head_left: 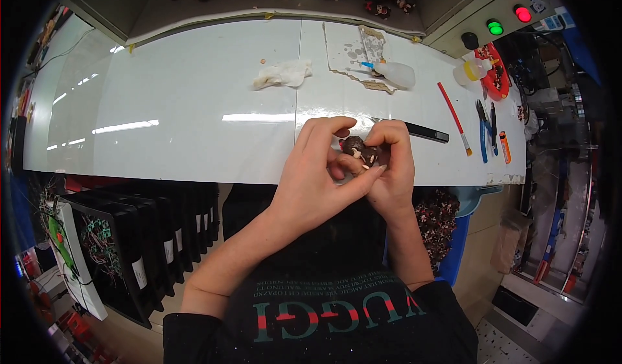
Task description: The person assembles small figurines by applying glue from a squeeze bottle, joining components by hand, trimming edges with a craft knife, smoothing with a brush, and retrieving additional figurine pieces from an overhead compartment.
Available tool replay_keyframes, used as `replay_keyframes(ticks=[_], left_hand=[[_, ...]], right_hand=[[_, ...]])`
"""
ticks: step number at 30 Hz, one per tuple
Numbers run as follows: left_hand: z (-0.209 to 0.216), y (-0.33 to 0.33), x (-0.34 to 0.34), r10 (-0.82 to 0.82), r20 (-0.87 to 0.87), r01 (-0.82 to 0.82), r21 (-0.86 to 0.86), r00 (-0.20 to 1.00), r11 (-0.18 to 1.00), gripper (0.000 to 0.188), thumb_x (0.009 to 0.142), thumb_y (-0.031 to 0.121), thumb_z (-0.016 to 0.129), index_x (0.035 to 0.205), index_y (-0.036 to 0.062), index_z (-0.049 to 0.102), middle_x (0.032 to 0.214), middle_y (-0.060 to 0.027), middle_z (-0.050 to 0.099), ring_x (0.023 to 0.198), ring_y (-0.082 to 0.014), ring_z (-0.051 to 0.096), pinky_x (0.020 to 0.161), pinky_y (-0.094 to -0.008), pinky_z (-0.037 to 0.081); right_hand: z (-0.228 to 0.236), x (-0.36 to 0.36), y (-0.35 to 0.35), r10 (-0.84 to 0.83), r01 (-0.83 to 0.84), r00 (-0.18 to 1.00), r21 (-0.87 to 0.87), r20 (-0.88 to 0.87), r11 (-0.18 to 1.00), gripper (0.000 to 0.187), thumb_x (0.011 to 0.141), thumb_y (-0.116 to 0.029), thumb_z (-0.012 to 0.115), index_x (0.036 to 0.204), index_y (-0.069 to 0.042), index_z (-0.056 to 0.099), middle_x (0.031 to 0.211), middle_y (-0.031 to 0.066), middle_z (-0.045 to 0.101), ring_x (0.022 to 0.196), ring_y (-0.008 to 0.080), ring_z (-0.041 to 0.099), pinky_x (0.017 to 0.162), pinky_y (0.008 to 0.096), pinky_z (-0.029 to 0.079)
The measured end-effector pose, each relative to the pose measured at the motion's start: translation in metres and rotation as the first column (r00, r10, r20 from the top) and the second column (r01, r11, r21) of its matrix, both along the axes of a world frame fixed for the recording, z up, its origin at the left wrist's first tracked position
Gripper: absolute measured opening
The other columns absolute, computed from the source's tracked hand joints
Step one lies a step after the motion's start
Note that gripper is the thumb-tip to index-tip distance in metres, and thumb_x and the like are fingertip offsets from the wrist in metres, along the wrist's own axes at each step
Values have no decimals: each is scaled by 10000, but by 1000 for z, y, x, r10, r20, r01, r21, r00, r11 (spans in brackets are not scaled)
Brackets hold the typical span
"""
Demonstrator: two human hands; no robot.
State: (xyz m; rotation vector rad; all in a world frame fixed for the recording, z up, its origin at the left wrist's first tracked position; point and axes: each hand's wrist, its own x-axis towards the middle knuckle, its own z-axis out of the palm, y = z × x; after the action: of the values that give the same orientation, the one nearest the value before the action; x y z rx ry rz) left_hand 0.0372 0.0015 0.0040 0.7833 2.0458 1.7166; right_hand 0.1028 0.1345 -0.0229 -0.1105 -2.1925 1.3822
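Note:
Close to the table's near edge, a small dark brown figurine [353, 145] with cream parts and a red spot is held between both hands. My left hand [311, 163] curls round its left side, with the thumb reaching across below it. The fingers of my right hand [396, 163] pinch it from the right. Part of the figurine is hidden by the fingers. Just beyond my right hand lies a black-handled tool [426, 132] with a thin pointed tip, touched by neither hand.
On the white table [194, 150] are a white cloth [285, 74], a squeeze bottle [396, 76], a red brush [451, 110], blue-handled pliers [483, 127] and an orange lighter [505, 147]. A yellow-banded bottle [472, 71] stands by a red tray [505, 92]. Black crates [139, 234] stand below left.

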Motion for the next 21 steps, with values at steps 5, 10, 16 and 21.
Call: replay_keyframes(ticks=[5, 10, 16, 21], left_hand=[[3, -5, -2, -33, 20, 34, -56, 999, 998, 585, 717, 229, 794, 1165, -2, 497, 1011, -112, 494, 680, -133, 548, 607, -256, 492], [1, -5, -2, -35, 22, 36, -33, 999, 999, 538, 719, 211, 789, 1129, 3, 509, 1012, -114, 498, 682, -139, 555, 599, -249, 494], [3, -4, -3, -36, -31, 35, -25, 999, 999, 483, 729, 174, 771, 1102, -1, 520, 1011, -113, 498, 759, -151, 575, 608, -244, 518], [3, -6, -3, -38, -19, 38, -23, 999, 999, 489, 727, 186, 778, 1104, 4, 526, 1005, -109, 503, 758, -153, 568, 612, -245, 517]], right_hand=[[-5, 1, -2, -5, 5, 1000, -131, 1, 991, 452, 688, -113, 835, 968, -52, 486, 950, 78, 469, 816, 178, 506, 689, 281, 462], [-6, 1, -2, 1, -1, 1000, -109, -4, 994, 450, 690, -108, 832, 972, -52, 486, 950, 79, 465, 821, 179, 506, 695, 282, 459], [-6, 0, -2, -4, 5, 1000, -125, 4, 992, 454, 686, -118, 836, 966, -54, 486, 940, 75, 467, 821, 182, 502, 696, 284, 456], [-4, -1, -2, -5, 6, 1000, -34, 14, 999, 449, 681, -120, 839, 949, -55, 485, 938, 69, 467, 814, 182, 495, 700, 285, 455]])
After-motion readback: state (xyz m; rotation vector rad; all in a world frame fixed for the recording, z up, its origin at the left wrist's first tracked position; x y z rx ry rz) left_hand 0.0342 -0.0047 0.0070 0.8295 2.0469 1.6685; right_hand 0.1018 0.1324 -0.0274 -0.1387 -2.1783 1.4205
